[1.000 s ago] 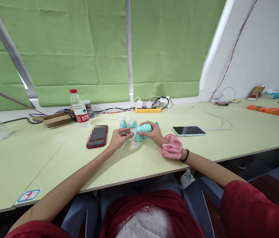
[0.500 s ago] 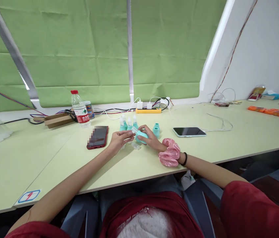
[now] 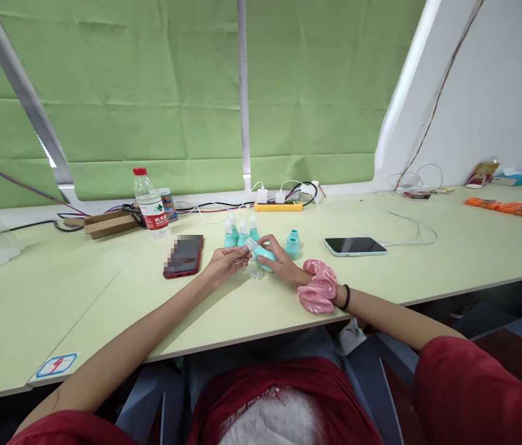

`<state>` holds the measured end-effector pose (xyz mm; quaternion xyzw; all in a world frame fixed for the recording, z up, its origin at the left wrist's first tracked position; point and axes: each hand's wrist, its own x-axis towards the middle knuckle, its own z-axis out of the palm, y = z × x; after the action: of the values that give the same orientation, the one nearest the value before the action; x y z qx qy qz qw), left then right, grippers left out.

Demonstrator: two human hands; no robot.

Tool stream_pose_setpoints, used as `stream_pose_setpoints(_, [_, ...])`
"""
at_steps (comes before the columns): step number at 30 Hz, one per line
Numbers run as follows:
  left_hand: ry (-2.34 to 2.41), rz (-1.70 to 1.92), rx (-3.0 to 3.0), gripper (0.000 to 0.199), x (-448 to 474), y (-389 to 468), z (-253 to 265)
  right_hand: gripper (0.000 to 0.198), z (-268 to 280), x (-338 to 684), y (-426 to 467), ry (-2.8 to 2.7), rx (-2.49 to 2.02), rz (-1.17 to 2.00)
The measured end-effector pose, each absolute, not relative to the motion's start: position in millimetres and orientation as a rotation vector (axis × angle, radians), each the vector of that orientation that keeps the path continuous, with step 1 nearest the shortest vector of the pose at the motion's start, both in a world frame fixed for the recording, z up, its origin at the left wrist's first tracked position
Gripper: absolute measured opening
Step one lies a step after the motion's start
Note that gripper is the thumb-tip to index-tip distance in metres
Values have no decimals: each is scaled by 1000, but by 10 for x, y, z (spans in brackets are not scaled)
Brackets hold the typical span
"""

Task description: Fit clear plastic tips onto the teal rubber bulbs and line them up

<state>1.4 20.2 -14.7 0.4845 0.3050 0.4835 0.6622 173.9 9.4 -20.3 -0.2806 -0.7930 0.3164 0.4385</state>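
My right hand (image 3: 280, 261) is wrapped round a teal squeeze bulb (image 3: 265, 258), which lies tilted with its neck toward the left. A clear plastic nozzle (image 3: 251, 245) sits at that neck, pinched in the fingers of my left hand (image 3: 227, 263). Whether the nozzle is fully seated I cannot tell. Just behind my hands stand several teal bulbs with clear tips (image 3: 243, 233), upright. Two teal bulbs without tips (image 3: 293, 246) are right of them, their mouths open. Loose clear plastic pieces (image 3: 255, 272) lie on the table under my hands, partly hidden.
A red-cased phone (image 3: 183, 256) lies to the left, and a phone with a pale case (image 3: 356, 246) to the right, on a cable. Behind are a water bottle (image 3: 153, 207), a can (image 3: 168, 205), a cardboard box (image 3: 110, 224) and a yellow power strip (image 3: 278, 206).
Both hands stay at almost the same place, with the nozzle still at the bulb's neck. My left fingers have shifted slightly around the nozzle.
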Motion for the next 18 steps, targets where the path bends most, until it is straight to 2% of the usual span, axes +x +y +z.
stream_pose_setpoints(8, [701, 1084, 1039, 9, 25, 178, -130, 28, -186, 1716, 39, -1974, -672, 827])
stream_pose_setpoints(18, [680, 1093, 1094, 13, 18, 146, -114, 27, -189, 1716, 45, -1998, -680, 841])
